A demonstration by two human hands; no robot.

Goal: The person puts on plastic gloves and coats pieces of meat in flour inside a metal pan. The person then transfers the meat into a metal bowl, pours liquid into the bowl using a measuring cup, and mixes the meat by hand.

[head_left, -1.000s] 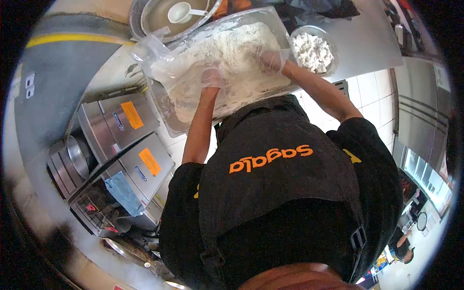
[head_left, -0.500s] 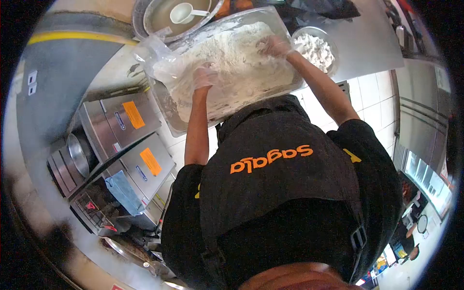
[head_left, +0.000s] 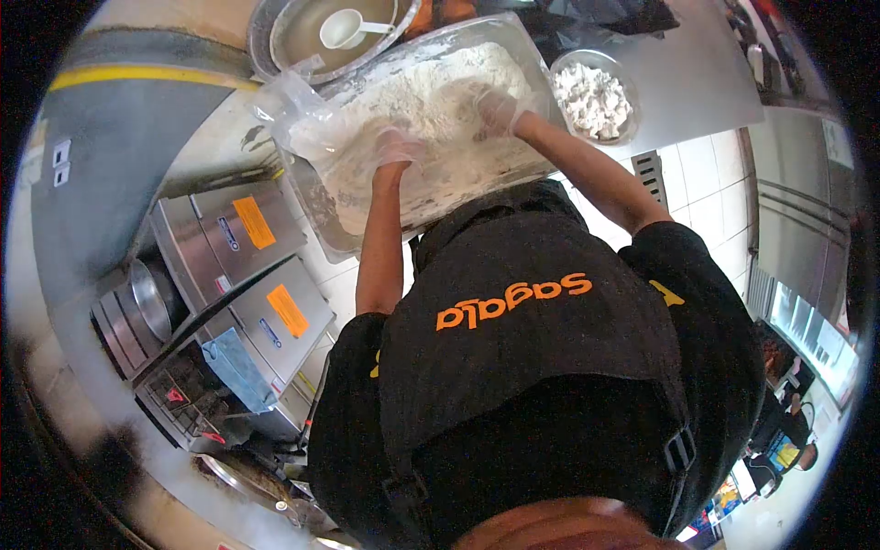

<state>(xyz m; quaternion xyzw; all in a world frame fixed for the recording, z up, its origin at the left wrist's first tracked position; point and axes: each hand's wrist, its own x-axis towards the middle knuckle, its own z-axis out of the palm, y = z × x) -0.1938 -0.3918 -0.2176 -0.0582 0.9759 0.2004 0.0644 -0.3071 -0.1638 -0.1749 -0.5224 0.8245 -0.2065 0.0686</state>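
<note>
A large rectangular metal tray [head_left: 323,234] holds a bed of white, flour-like powder [head_left: 477,66]. My left hand [head_left: 396,147], in a clear plastic glove, is down in the powder left of the tray's middle. Further right, my right hand [head_left: 500,112], gloved the same way, presses into the powder. Powder and motion blur hide the fingers of both hands, so any grip is unclear. A crumpled clear plastic bag [head_left: 307,115] lies over the tray's left side. Right of the tray stands a round bowl of white-coated pieces [head_left: 594,101].
Beyond the tray's left end, a wide basin [head_left: 266,41] of cloudy liquid has a white handled scoop [head_left: 342,29] in it. A steel counter [head_left: 706,92] extends right. Steel cabinets [head_left: 266,220] stand at left, and another person [head_left: 784,440] is at far lower right.
My right hand has moved left and slightly down through the powder, away from the bowl. My left hand has shifted a little right. The powder is stirred between them.
</note>
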